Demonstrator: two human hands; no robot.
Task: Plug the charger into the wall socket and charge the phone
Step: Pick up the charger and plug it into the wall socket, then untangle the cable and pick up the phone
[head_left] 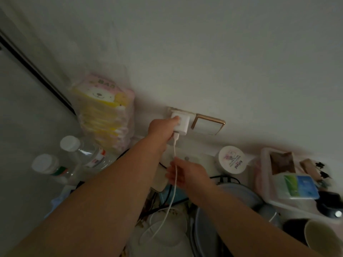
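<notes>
A white charger block (182, 125) sits against the wall socket (177, 110), whose gold-trimmed frame shows just above it. My left hand (163, 129) grips the block from the left, thumb on its face. Its white cable (174, 154) hangs straight down from the block's underside. Lower down, my right hand (185, 172) pinches that cable, which then loops onward over the clutter (163, 225). No phone can be made out in the dim view.
A gold-framed wall switch (208, 125) is right of the socket. A stack of tissue packs (105, 112) and two capped bottles (79, 151) stand at left. A round white jar (231, 160), a pink tray (289, 182), a cup (323, 238) and black cords crowd the surface below.
</notes>
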